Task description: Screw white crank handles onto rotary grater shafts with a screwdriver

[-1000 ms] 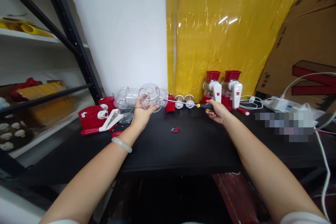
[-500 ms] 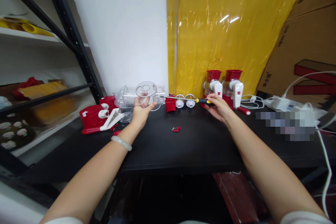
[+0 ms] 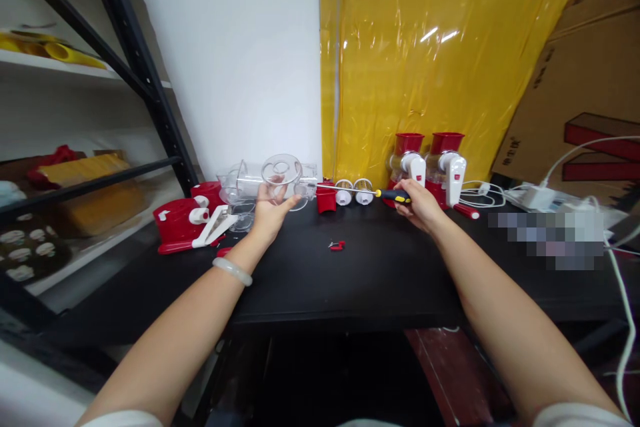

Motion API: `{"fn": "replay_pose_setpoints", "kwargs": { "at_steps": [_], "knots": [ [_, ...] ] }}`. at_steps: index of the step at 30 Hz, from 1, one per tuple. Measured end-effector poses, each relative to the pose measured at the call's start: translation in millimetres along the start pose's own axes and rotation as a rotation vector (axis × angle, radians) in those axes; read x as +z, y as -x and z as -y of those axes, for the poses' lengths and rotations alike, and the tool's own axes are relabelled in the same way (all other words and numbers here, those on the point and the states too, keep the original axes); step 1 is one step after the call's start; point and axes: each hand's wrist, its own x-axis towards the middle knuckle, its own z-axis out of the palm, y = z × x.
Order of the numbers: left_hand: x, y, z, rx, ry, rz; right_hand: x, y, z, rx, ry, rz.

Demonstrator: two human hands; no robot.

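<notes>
My left hand (image 3: 273, 210) is wrapped round a clear plastic part (image 3: 281, 169) with a round rim and a short side tube. In my right hand (image 3: 417, 203) is the black and yellow handle of a screwdriver (image 3: 393, 195). Its long shaft points left, and its tip is at the clear part's side tube. A small red piece (image 3: 338, 246) with what looks like screws beside it lies on the black table (image 3: 350, 287) between my forearms. Behind the shaft stand a red part (image 3: 327, 199) and two white-ended drums (image 3: 363, 193).
Two red and white machines (image 3: 453, 170) stand at the back right, near white cables and a power strip (image 3: 537, 197). Red bases (image 3: 175, 225) with a white arm and more clear parts are at the left. A metal shelf (image 3: 145, 80) borders the left side.
The view has shifted slightly. My right fingers have changed their grip a little, and more of the screwdriver handle shows. Both hands keep hold of the same things.
</notes>
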Motion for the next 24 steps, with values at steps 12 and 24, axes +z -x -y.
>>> {"fn": "replay_pose_setpoints", "kwargs": {
  "at_steps": [12, 24],
  "knots": [
    [0.9, 2, 0, -0.021, 0.019, 0.010, -6, 8, 15, -0.016, -0.284, 0.144],
    [1.6, 1, 2, -0.014, 0.003, 0.041, -4, 3, 9, -0.090, -0.238, 0.001]
  ]
}}
